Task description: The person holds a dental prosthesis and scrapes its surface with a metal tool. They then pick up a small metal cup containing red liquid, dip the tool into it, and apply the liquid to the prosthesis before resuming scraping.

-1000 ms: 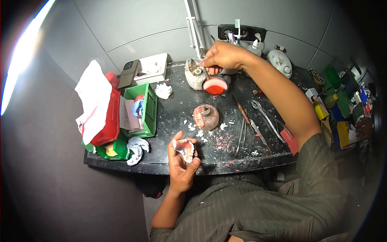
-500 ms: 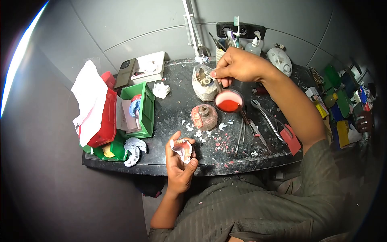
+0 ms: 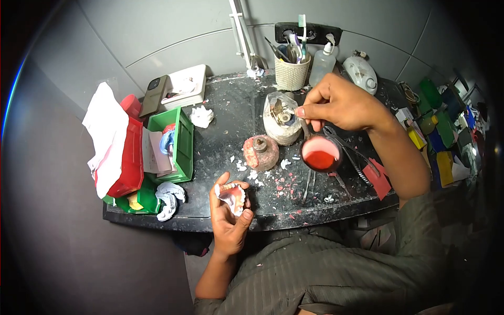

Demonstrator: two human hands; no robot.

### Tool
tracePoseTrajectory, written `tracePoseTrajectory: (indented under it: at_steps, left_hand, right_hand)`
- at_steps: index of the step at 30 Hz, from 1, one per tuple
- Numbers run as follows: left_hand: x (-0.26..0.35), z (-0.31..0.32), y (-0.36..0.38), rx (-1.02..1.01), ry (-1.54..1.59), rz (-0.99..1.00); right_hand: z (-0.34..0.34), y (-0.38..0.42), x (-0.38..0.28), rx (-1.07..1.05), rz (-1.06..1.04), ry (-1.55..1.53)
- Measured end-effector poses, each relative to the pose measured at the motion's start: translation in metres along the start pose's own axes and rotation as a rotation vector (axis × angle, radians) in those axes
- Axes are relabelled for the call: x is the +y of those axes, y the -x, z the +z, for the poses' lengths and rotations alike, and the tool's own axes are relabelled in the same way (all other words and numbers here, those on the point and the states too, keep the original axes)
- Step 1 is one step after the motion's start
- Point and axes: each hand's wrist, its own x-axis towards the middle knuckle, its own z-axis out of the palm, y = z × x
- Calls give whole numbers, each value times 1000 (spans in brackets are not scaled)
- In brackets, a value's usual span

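Observation:
My left hand (image 3: 227,236) is closed around a denture (image 3: 237,198) with white teeth on a pink base, held over the table's front edge. Pinched in my right hand (image 3: 346,105) is the handle of a small ladle (image 3: 321,154). Red liquid, like melted wax, lies in its round bowl, which hangs above the table. To the left of the ladle stands a spirit burner (image 3: 261,154) with a pink-crusted body; no flame shows on it. Behind the burner is a plastic-lined pot (image 3: 282,126) with metal pieces in its top.
Metal hand tools (image 3: 344,152) and a pink wax sheet (image 3: 376,179) lie at the right. Red and green bins (image 3: 184,152) stand left, beside white moulded pieces (image 3: 169,199). At the back are a phone (image 3: 154,96), a brush cup (image 3: 292,73) and a bottle (image 3: 322,65). Scraps litter the tabletop.
My right hand has moved right and towards me with the ladle, away from the burner. My left hand still holds the denture in nearly the same place. The view has shifted slightly.

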Motion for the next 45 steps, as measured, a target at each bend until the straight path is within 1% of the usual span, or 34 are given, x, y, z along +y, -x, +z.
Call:
tracePoseTrajectory:
  at_steps: [3, 6, 10, 11, 12, 14, 18, 20, 22, 24, 26, 27, 29, 30, 32, 38, 41, 43, 45]
  left_hand:
    - [1, 2, -1, 9, 10, -8]
    - [4, 5, -2, 31, 15, -43]
    - [4, 8, -3, 72, -27, -59]
    - [6, 10, -4, 90, -14, -67]
    - [7, 10, -4, 109, -1, -73]
    - [5, 8, -5, 107, -5, -82]
    - [5, 11, -6, 153, -6, -114]
    - [7, 12, -8, 167, 1, -134]
    - [8, 14, -8, 178, -3, -154]
    - [9, 15, -9, 214, -22, -158]
    - [8, 16, -10, 214, -15, -160]
    - [8, 15, -10, 220, -11, -162]
    - [7, 16, -11, 230, -18, -168]
    - [7, 16, -11, 224, -21, -174]
    - [8, 15, -11, 223, -48, -185]
    - [9, 16, -13, 221, -54, -207]
    - [10, 15, -13, 248, 5, -238]
    - [9, 14, -14, 245, 11, -240]
    - [10, 14, -13, 243, 17, -242]
  right_hand:
    - [-1, 12, -8, -21, 63, 95]
    - [4, 21, -5, -20, -7, 53]
    - [10, 28, -1, -18, 15, -30]
    - [9, 29, -5, -18, 25, 20]
    - [11, 30, -1, -14, 33, 8]
    - [15, 29, 7, 18, -102, -60]
    - [15, 30, 9, 30, -125, -99]
    - [11, 31, 14, -7, -109, -134]
    - [3, 31, 18, 102, -170, 61]
    - [-3, 28, 21, 281, -201, 197]
    - [-2, 22, 30, 413, -235, 515]
    - [-1, 19, 33, 418, -229, 511]
    - [1, 12, 35, 229, -314, 502]
    - [5, 8, 37, 235, -307, 498]
    - [13, 2, 39, 189, -296, 651]
    - [15, -4, 39, 158, -322, 623]
    - [14, -7, 37, 148, -328, 580]
    - [14, -11, 38, 232, -344, 532]
    - [14, -16, 42, 217, -367, 540]
